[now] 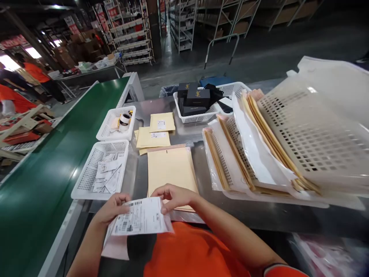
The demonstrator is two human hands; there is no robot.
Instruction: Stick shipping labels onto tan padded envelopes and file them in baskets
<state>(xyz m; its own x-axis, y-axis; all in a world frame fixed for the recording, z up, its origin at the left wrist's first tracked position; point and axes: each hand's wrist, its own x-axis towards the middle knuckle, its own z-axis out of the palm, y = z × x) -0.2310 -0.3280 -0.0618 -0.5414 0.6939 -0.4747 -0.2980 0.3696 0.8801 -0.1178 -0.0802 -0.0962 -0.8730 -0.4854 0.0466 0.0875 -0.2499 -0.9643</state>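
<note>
A white sheet with printed labels (141,217) is held low in front of my orange shirt. My left hand (113,207) pinches its left edge, thumb on top. The fingers of my right hand (173,196) close on its upper right corner. Below the sheet's left part hangs a further piece of pale paper (115,246). Just beyond my hands lies a stack of large tan padded envelopes (170,167). Smaller yellow envelopes (152,139) with white labels lie farther back. To the left, a white basket (75,184) holds loose printed slips.
A green conveyor belt (57,134) runs along the left. Another basket (100,130) holds tape rolls. Black boxes (197,97) fill a basket at the back. Upright envelopes and bags (256,154) crowd the right. People in orange (36,72) stand at the far left.
</note>
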